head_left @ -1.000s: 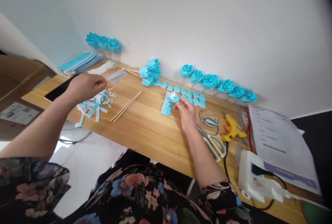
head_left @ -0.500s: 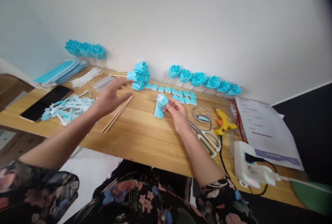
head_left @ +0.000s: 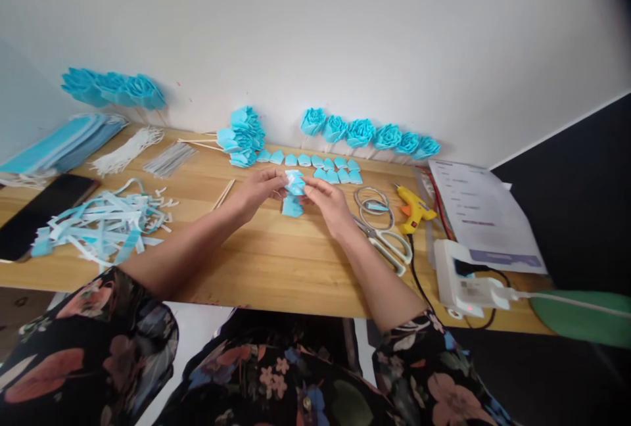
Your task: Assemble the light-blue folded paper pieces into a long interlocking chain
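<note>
My left hand [head_left: 259, 190] and my right hand [head_left: 326, 204] meet over the middle of the table. Between their fingertips is a light blue petal piece [head_left: 294, 181], pinched at both edges. Just below it, more blue petals [head_left: 292, 208] lie on the wood, partly covered by the held piece. Beyond my hands, two rows of cut blue petals [head_left: 304, 160] are laid out. A cluster of blue fabric flowers [head_left: 242, 137] lies behind my left hand, on wooden sticks. Two thin sticks [head_left: 223, 194] show beside my left wrist.
To the right are scissors [head_left: 394, 248], wire rings [head_left: 373, 206], a yellow glue gun [head_left: 414, 209], a white power strip [head_left: 458, 281] and papers [head_left: 486, 212]. At left lie blue strips [head_left: 106, 219], a phone [head_left: 42, 215] and masks [head_left: 62, 140]. Finished flowers [head_left: 359, 131] lean against the wall.
My left hand has come right and closed on the blue petal piece that my right hand was holding alone. The view has shifted, moving the table's contents left in the picture.
</note>
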{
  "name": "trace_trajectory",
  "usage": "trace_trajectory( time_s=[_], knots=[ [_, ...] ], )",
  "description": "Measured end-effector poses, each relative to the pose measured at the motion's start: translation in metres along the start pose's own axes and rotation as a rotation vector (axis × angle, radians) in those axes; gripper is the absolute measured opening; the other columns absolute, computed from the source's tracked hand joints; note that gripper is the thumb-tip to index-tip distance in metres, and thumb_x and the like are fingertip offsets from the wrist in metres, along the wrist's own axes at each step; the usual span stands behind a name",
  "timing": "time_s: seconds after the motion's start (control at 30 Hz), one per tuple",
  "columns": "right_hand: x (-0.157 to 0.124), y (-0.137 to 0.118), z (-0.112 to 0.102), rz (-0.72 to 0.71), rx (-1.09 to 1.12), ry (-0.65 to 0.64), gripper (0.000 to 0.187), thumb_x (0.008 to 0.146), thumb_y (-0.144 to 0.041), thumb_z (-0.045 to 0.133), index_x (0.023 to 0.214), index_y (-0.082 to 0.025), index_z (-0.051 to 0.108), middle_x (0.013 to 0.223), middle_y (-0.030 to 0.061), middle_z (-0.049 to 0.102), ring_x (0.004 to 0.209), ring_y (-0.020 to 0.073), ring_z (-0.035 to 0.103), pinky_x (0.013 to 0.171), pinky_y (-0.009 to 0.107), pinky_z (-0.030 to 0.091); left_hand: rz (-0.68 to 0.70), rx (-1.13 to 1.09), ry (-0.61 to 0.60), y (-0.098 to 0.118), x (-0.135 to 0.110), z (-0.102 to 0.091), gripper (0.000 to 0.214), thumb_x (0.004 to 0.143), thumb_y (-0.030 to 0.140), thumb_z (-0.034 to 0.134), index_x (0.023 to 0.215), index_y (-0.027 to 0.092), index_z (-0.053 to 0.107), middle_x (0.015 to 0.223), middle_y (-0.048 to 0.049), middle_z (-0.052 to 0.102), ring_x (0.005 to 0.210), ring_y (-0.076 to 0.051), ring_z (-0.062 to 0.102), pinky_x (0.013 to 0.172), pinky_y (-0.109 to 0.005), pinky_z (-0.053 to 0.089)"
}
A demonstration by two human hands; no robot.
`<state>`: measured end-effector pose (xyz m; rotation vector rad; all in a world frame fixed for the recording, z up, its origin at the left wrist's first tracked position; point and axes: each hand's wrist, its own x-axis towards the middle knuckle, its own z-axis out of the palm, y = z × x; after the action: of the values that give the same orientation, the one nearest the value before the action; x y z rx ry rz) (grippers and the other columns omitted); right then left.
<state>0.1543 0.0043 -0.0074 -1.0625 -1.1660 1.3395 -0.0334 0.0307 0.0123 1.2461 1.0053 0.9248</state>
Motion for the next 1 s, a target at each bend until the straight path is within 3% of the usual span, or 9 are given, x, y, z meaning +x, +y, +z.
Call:
trace_trajectory(
  time_s=[0.13, 0.3, 0.47, 0.63, 0.77, 0.9, 1.0],
  knots=[
    [-0.002, -0.011, -0.003, -0.028, -0.124, -0.048, 0.036, 0.077, -0.053, 0.071, 0.09, -0.021, 0.079, 0.082, 0.0022, 0.072, 0.079, 0.0169, 0.064, 0.071, 0.031, 0.054, 0.049, 0.129, -0.074, 0.005, -0.004, -0.002, 0.026, 0.073, 0.039, 0.074, 0.073, 0.016, 0.063, 0.067, -0.0001, 0.064, 0.062, -0.012, 0.057, 0.065, -0.026, 0.048],
    [-0.003, -0.019, -0.004, -0.043, -0.287, -0.068, 0.026, 0.075, -0.043, 0.072, 0.08, -0.018, 0.075, 0.071, -0.0003, 0.067, 0.067, 0.0128, 0.057, 0.068, 0.028, 0.047, 0.106, 0.23, -0.13, 0.008, -0.009, 0.001, 0.024, 0.075, 0.039, 0.071, 0.073, 0.016, 0.063, 0.067, 0.0006, 0.062, 0.065, -0.012, 0.057, 0.066, -0.026, 0.046],
    [-0.003, -0.028, -0.006, -0.075, -0.392, -0.1, 0.023, 0.075, -0.04, 0.068, 0.075, -0.018, 0.072, 0.067, -0.0012, 0.064, 0.064, 0.0122, 0.054, 0.064, 0.027, 0.042, 0.109, 0.194, -0.144, 0.011, -0.008, 0.002, 0.025, 0.073, 0.039, 0.073, 0.076, 0.016, 0.063, 0.068, -0.0004, 0.064, 0.065, -0.014, 0.059, 0.067, -0.028, 0.048],
    [-0.007, -0.036, -0.006, -0.049, -0.295, -0.084, 0.026, 0.074, -0.044, 0.071, 0.075, -0.018, 0.07, 0.068, -0.0006, 0.064, 0.066, 0.0126, 0.056, 0.066, 0.027, 0.047, 0.082, 0.057, -0.114, 0.013, -0.006, 0.002, 0.029, 0.079, 0.045, 0.072, 0.081, 0.016, 0.064, 0.069, -0.002, 0.065, 0.066, -0.014, 0.06, 0.068, -0.027, 0.048],
    [-0.009, -0.027, -0.001, -0.057, -0.213, -0.003, 0.025, 0.074, -0.044, 0.071, 0.076, -0.019, 0.069, 0.07, -0.0008, 0.064, 0.068, 0.013, 0.058, 0.068, 0.027, 0.049, 0.069, 0.067, -0.11, 0.01, -0.01, 0.006, 0.036, 0.083, 0.052, 0.066, 0.08, 0.016, 0.064, 0.072, -0.0037, 0.066, 0.066, -0.014, 0.06, 0.064, -0.027, 0.047],
    [-0.011, -0.013, 0.001, -0.039, -0.159, 0.069, 0.027, 0.072, -0.045, 0.073, 0.077, -0.019, 0.071, 0.069, -0.0012, 0.064, 0.068, 0.0134, 0.058, 0.067, 0.028, 0.05, 0.062, 0.122, -0.111, 0.007, -0.015, 0.009, 0.032, 0.078, 0.045, 0.07, 0.072, 0.016, 0.061, 0.067, -0.0031, 0.064, 0.061, -0.013, 0.057, 0.061, -0.026, 0.044],
    [-0.016, -0.01, -0.001, -0.02, -0.128, 0.054, 0.028, 0.072, -0.047, 0.075, 0.077, -0.02, 0.072, 0.07, -0.001, 0.065, 0.069, 0.0137, 0.059, 0.069, 0.028, 0.051, 0.068, 0.144, -0.098, 0.006, -0.018, 0.008, 0.027, 0.076, 0.04, 0.07, 0.069, 0.016, 0.06, 0.064, -0.0021, 0.063, 0.059, -0.012, 0.054, 0.061, -0.026, 0.043]
  ],
)
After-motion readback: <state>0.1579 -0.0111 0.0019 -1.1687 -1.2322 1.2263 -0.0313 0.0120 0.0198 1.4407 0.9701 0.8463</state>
